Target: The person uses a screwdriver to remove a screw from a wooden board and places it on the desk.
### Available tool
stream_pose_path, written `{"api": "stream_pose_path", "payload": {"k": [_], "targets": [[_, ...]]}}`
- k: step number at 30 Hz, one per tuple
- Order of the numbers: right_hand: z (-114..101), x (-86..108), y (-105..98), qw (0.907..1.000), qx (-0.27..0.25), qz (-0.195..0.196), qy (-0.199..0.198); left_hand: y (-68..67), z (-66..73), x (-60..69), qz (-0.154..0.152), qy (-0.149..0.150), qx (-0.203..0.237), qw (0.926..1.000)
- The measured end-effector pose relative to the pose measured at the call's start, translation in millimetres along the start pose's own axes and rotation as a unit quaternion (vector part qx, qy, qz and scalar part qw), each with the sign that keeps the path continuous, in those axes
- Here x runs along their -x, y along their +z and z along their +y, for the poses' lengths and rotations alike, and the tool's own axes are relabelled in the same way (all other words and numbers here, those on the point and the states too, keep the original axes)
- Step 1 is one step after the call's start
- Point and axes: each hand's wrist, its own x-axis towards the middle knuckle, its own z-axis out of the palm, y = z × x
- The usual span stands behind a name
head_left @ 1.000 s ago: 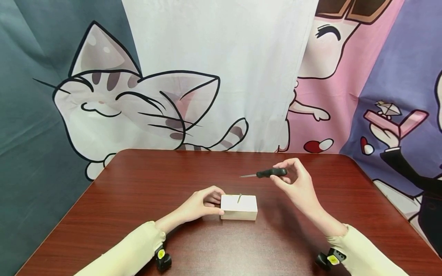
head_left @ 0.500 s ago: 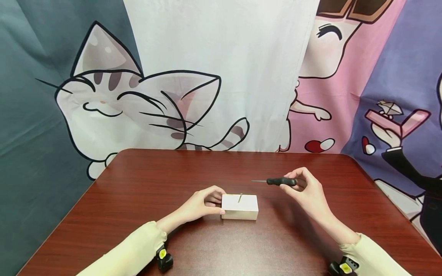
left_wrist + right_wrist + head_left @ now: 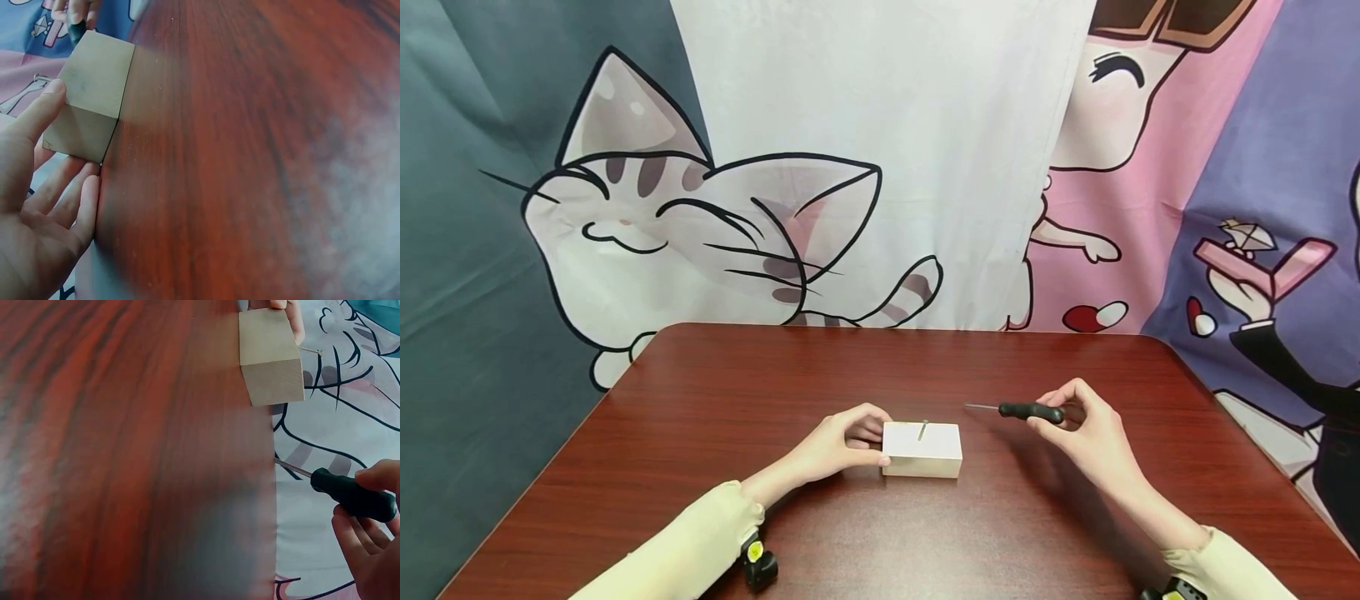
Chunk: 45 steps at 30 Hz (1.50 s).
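A pale wooden block (image 3: 922, 465) lies on the table, with a screw (image 3: 922, 431) standing up out of its top face. My left hand (image 3: 831, 442) grips the block's left end, thumb at the near side and fingers behind. In the left wrist view the thumb (image 3: 47, 106) presses on the block's edge. To the right of the block, my right hand (image 3: 1093, 429) holds a dark green-black screwdriver (image 3: 1030, 412) by its handle, above the table. Its thin metal shaft points left, and its tip is apart from block and screw.
The reddish-brown wooden table (image 3: 760, 367) extends around both hands. Behind its far edge hangs a cloth backdrop (image 3: 970, 167) with a cartoon cat and figures. A black wrist camera (image 3: 760, 567) sits at the left sleeve.
My right hand has moved right and toward me with the screwdriver, away from the block. The left hand keeps its grip, and the block stays in place.
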Motion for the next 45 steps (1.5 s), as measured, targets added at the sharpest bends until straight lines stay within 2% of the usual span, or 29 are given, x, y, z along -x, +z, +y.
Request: {"api": "stream_pose_path", "payload": {"k": [4, 9, 15, 19, 24, 26, 29, 33, 38, 45], "targets": [[2.3, 6.1, -3.7, 0.9998, 0.02, -0.003, 0.002, -0.4, 0.9, 0.0, -0.003, -0.004, 0.001, 1.0], [5.1, 12.9, -8.9, 0.997, 0.074, -0.01, 0.022, -1.6, 1.7, -2.0, -0.016, -0.007, 0.001, 0.9999], [7.5, 19.7, -11.2, 0.9909, 0.124, -0.043, 0.03, -4.6, 7.2, -3.6, -0.037, -0.008, -0.014, 0.9992], [7.5, 21.8, -11.1, 0.9877, 0.137, -0.07, 0.029, -4.5, 14.2, -4.0, -0.018, 0.007, -0.036, 0.9991], [7.9, 23.5, -10.8, 0.9851, 0.141, -0.093, 0.032, -2.7, 24.0, -5.5, 0.036, 0.049, -0.073, 0.9955], [8.6, 24.3, -10.2, 0.9846, 0.141, -0.099, 0.031, -2.7, 27.7, -6.9, 0.055, 0.055, -0.075, 0.9942], [10.1, 25.7, -9.0, 0.9838, 0.14, -0.107, 0.031, -3.4, 32.0, -9.5, 0.071, 0.046, -0.066, 0.9943], [11.7, 27.8, -8.0, 0.9809, 0.141, -0.128, 0.036, -3.8, 35.3, -13.0, 0.074, 0.039, -0.055, 0.9949], [12.6, 29.5, -7.4, 0.9775, 0.136, -0.154, 0.048, -0.8, 41.2, -16.2, 0.069, 0.05, -0.04, 0.9956], [12.1, 31.9, -6.6, 0.9774, 0.134, -0.16, 0.034, 8.2, 46.0, -22.3, 0.051, 0.061, -0.04, 0.996]]}}
